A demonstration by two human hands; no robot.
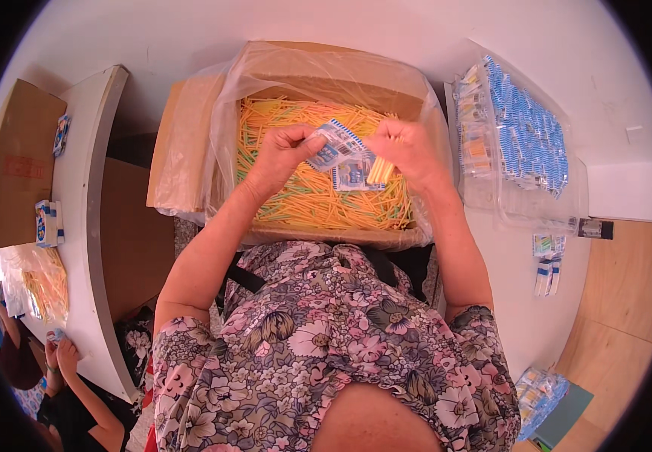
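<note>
My left hand [284, 157] pinches a small clear packet [331, 148] with blue-and-white printing and a striped edge. My right hand [410, 154] is closed around a short bunch of thin yellow sticks [379, 170], its fingertips at the packet's upper right corner. Whether those fingertips also grip the packet, I cannot tell. Just below it shows a second blue-and-white packet [350, 176], over the loose sticks. Both hands are above a cardboard box [326, 235] lined with clear plastic. Thin yellow, orange and green sticks [303, 203] lie in it in a thick layer.
At right stands a clear plastic bin [484, 177] full of blue-and-white packets [529, 132]. Several packets [548, 260] lie on the white surface nearby. Left is a white table [88, 248] with a cardboard box [21, 162] and a bag of sticks [43, 282]. Another person's hands [62, 354] work there.
</note>
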